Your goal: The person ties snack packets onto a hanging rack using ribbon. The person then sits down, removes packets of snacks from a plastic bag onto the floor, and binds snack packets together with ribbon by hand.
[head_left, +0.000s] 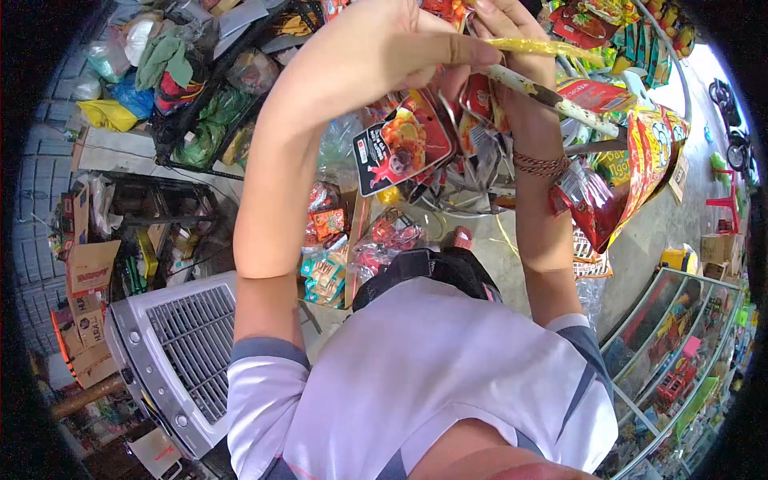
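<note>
My left hand (pixel 428 50) is raised at the top, its thumb and fingers closed on a yellow plastic strip (pixel 548 48) whose loose end points right. Close beside it is my right hand (pixel 516 28), fingers bent near the strip and an orange-red packet at the upper edge; what they grip is hidden. A worn white pole (pixel 552 100) passes just under both hands. Below them hangs a bunch of snack packets, among them a black-and-red packet (pixel 404 148) with a pink figure. Red-and-yellow snack bags (pixel 652 164) hang right of my right forearm.
A grey air cooler (pixel 180 352) stands at the lower left, near cardboard boxes (pixel 92 268). Black racks with plastic bags (pixel 212 120) are at the upper left. A glass display case (pixel 672 360) fills the lower right. A red plastic stool (pixel 722 204) is farther right.
</note>
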Motion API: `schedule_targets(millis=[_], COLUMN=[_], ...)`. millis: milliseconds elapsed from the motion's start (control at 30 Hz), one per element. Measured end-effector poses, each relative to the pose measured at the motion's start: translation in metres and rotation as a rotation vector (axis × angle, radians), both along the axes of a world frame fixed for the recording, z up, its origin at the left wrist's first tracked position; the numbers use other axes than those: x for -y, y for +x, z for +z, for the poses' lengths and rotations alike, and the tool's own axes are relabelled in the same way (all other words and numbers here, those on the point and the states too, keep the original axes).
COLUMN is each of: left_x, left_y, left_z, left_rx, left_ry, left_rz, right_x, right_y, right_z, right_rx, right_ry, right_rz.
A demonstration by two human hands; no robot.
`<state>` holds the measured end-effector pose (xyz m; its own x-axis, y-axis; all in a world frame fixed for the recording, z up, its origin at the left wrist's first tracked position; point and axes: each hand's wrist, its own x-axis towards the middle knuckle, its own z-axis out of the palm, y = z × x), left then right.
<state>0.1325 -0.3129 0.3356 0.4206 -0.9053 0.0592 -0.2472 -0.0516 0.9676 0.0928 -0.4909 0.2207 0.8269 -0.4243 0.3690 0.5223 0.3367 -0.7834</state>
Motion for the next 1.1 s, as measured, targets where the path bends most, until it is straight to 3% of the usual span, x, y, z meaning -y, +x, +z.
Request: schedule_targets(millis=[100, 233, 367, 433, 500, 567, 667, 700, 833, 867, 967, 1033, 1067, 1100], left_x=[0.000, 0.008, 0.016, 0.015, 0.016, 0.017, 0.007, 0.005, 0.002, 0.001, -0.001, -0.003, -0.002, 0.000], left_y=[0.003, 0.018, 0.015, 0.018, 0.023, 0.031, 0.019, 0.022, 0.023, 0.023, 0.024, 0.023, 0.026, 0.031], left_z=[-0.011, -0.021, -0.032, -0.033, -0.037, -0.045, -0.023, -0.026, -0.022, -0.020, -0.017, -0.019, -0.023, -0.028], left_rx=[0.002, -0.134, 0.044, 0.013, -0.011, -0.030, 0.159, 0.227, 0.208, 0.256, 0.343, 0.299, 0.458, 0.617], left_ry=[-0.067, -0.261, -0.335, -0.343, -0.386, -0.463, -0.205, -0.296, -0.254, -0.232, -0.206, -0.230, -0.290, -0.349], left_rz=[0.060, 0.134, 0.266, 0.292, 0.286, 0.249, 0.378, 0.291, 0.282, 0.274, 0.240, 0.194, 0.181, 0.168], right_x=[0.001, -0.018, -0.023, -0.049, -0.047, -0.022, -0.067, -0.085, -0.079, -0.069, -0.080, -0.066, -0.061, -0.031], right_y=[-0.001, -0.007, -0.009, -0.003, -0.002, -0.009, -0.070, -0.092, -0.154, -0.164, -0.127, -0.088, -0.073, -0.055], right_z=[-0.004, 0.016, 0.020, 0.023, 0.012, -0.027, -0.029, -0.025, 0.015, 0.034, 0.067, 0.082, 0.096, 0.088], right_rx=[0.053, 0.006, 0.017, 0.044, 0.087, 0.140, -0.253, -0.338, -0.250, -0.087, -0.260, -0.282, -0.359, -0.453], right_ry=[-0.068, -0.114, -0.155, -0.153, -0.500, -1.204, -1.278, -1.328, -0.933, -0.856, -0.971, -0.922, -0.724, -0.790], right_rz=[0.119, 0.075, 0.091, -0.201, -0.514, -0.832, -0.577, -0.515, 0.307, 0.086, -0.846, -0.832, -0.625, -0.491])
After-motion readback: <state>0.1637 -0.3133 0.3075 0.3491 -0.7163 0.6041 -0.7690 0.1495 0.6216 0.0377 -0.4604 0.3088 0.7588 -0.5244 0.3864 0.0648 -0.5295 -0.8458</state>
